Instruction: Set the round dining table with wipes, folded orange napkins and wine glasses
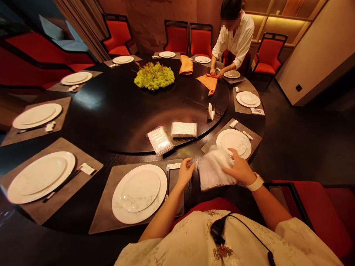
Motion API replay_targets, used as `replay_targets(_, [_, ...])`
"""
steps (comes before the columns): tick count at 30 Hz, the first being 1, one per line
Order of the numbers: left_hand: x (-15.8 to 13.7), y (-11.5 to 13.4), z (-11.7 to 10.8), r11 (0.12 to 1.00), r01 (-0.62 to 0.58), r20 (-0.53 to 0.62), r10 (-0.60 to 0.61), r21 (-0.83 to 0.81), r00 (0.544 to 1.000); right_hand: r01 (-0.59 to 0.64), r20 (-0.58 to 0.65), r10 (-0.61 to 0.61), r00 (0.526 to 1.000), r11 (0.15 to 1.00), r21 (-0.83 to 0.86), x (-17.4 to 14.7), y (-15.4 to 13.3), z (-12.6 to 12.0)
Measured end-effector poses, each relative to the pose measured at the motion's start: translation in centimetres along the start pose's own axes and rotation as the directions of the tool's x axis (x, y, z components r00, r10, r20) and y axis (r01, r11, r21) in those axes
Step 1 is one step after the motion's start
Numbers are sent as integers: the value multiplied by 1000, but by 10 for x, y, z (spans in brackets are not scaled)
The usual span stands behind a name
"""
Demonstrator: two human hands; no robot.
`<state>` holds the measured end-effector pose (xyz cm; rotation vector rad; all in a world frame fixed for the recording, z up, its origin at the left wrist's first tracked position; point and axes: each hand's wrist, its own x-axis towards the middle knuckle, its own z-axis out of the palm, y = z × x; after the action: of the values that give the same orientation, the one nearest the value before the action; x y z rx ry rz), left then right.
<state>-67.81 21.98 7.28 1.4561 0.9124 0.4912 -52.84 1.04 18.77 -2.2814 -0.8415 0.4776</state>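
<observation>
My right hand (240,169), with a pale band on its wrist, grips a clear plastic pack of white packets (212,173) over the table's front edge. The plastic is crinkled, and what exactly the packets are I cannot tell. Left of the pack, my left hand (186,173) holds nothing, its fingers loosely bent and apart. Beneath it lie black chopsticks (168,181) beside a white plate (116,207) on a grey placemat (101,218). Two similar wrapped packs, one tilted (160,140) and one straight (184,129), rest on the dark turntable (111,118).
Several place settings ring the round table. A green centrepiece (154,75) sits toward the back. Across the table a co-worker (235,40) handles an orange cloth (208,83); another orange cloth (185,65) lies nearby. A red chair (318,210) stands close on my right.
</observation>
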Motion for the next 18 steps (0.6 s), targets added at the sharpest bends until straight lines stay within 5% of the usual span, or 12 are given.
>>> replay_targets(4, [-23,27,12,970,-238,138,229,49,964,76,105,-52,993,969,-237,-3,-40,36])
replay_targets(10, [-18,45,5,917,-359,166,332,174,928,189,261,-166,951,980,-66,3,-36,38])
replay_targets(18, [-25,55,4,841,-494,313,418,222,853,299,113,-286,952,946,-127,11,-32,40])
